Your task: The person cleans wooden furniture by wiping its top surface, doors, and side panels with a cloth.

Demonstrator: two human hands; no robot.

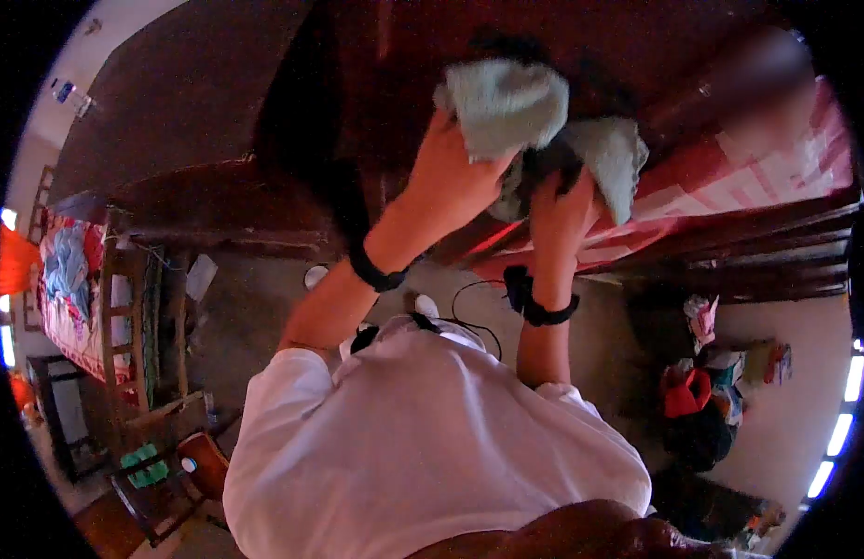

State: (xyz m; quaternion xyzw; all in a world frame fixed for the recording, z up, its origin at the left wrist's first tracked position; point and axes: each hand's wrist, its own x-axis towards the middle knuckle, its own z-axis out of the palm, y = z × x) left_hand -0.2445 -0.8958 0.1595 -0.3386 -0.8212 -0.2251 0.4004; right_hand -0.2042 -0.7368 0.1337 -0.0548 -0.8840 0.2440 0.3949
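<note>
My left hand is closed around a bunched pale grey-green cloth, its fingers hidden under the fabric. To the right and a little lower, my right hand grips another part of grey-green cloth, with the fingers partly in shadow. The two bunches lie side by side, close together, against a dark reddish-brown glossy wooden surface. Black bands circle both wrists.
Red-and-white patterned fabric lies right of my hands, beside dark wooden slats. At far left is a bed with patterned bedding. A black cable trails over the floor. Bags hang at right.
</note>
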